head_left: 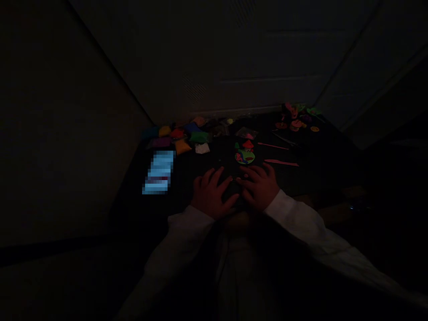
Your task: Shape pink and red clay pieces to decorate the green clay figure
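Note:
Both hands rest palm-down at the near edge of a dark table. My left hand (213, 192) lies with its fingers spread and nothing in it. Close beside it, my right hand (258, 186) is also spread flat, its fingertips nearly meeting the left ones. Just beyond the fingers sits a small clay model (245, 154), a green round base with a red-roofed piece and blue and pink bits on it. To its right lie a thin pink modelling stick (273, 146) and a pink clay knife (281, 162). Dim light hides finer detail.
Several packets of coloured clay (199, 137) lie along the back left. A bright, blurred-out phone-like screen (159, 172) is left of my hands. Several small colourful clay figures (295, 125) stand at the back right, near a pale panelled wall (267, 58).

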`<action>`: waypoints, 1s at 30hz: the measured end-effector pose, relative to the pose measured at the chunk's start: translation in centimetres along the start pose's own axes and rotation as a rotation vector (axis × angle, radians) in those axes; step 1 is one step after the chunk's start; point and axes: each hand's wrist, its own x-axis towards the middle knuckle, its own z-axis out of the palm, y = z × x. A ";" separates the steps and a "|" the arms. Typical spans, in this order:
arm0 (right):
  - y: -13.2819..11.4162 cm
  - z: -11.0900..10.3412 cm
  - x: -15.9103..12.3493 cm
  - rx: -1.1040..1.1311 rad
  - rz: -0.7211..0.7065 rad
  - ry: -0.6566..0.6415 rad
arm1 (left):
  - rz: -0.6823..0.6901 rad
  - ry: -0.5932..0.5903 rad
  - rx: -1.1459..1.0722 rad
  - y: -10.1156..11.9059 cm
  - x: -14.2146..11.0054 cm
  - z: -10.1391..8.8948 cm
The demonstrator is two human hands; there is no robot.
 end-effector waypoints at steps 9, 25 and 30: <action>-0.2 -0.2 0.0 0.000 -0.005 -0.016 | -0.016 0.020 -0.003 0.1 0.0 0.1; 1.9 -0.2 -0.7 -0.071 0.132 0.067 | -0.026 0.012 -0.015 -0.1 0.1 0.0; 1.7 -0.6 -0.8 -0.097 0.092 0.015 | -0.028 0.014 -0.024 -0.2 0.1 0.0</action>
